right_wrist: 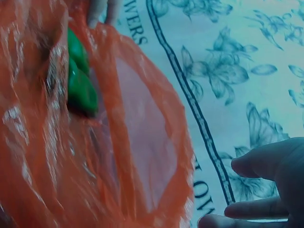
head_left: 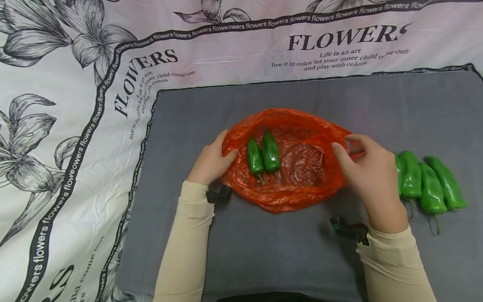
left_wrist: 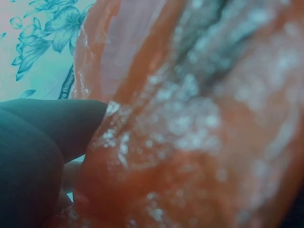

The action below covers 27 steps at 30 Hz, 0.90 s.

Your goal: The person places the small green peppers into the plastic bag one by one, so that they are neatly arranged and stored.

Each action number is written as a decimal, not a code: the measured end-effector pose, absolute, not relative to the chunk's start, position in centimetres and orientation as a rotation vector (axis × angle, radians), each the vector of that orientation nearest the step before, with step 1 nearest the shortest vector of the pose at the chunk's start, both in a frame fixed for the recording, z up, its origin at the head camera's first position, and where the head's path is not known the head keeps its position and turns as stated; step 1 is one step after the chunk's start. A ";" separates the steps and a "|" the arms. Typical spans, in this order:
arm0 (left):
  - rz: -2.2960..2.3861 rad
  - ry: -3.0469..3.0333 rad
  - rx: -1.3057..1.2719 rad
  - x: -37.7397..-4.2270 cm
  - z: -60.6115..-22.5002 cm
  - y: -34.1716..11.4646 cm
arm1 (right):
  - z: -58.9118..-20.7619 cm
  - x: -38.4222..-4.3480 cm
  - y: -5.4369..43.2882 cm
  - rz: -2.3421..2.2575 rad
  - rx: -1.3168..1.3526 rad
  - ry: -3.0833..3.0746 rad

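A red plastic bag (head_left: 286, 201) lies with its mouth spread wide on the grey cloth. Two green peppers (head_left: 271, 153) rest side by side in its left half. The left hand (head_left: 213, 161) pinches the bag's left rim, its thumb inside the mouth and its fingers outside. At the right rim hovers the right hand (head_left: 371, 176), thumb and fingers apart; in the right wrist view those fingers (right_wrist: 259, 209) show a gap from the bag (right_wrist: 185, 156). The left wrist view is mostly filled by blurred red plastic (left_wrist: 166, 142) beside the thumb (left_wrist: 80, 123).
Several more green peppers (head_left: 432, 191) lie in a row to the right, partly hidden by the right hand. A grey cloth (head_left: 264, 251) covers the work surface. Around it runs a white flower-printed sheet (head_left: 234, 63) with dark lettering.
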<state>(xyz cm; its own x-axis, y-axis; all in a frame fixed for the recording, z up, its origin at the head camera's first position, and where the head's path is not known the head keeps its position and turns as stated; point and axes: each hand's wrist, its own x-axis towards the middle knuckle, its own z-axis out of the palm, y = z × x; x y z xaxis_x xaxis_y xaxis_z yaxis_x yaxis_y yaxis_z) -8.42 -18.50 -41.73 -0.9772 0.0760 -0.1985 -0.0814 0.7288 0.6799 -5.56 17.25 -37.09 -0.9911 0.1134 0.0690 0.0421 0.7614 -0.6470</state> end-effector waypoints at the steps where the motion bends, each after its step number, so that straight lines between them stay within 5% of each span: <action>1: 1.084 2.719 -0.006 -8.4 -41.7 -18.5 | -37.1 -5.6 17.5 1.046 -0.148 -2.845; 27: 1.077 2.732 -0.007 -8.4 -41.9 -18.6 | -37.8 -5.9 24.5 0.881 -0.623 -3.070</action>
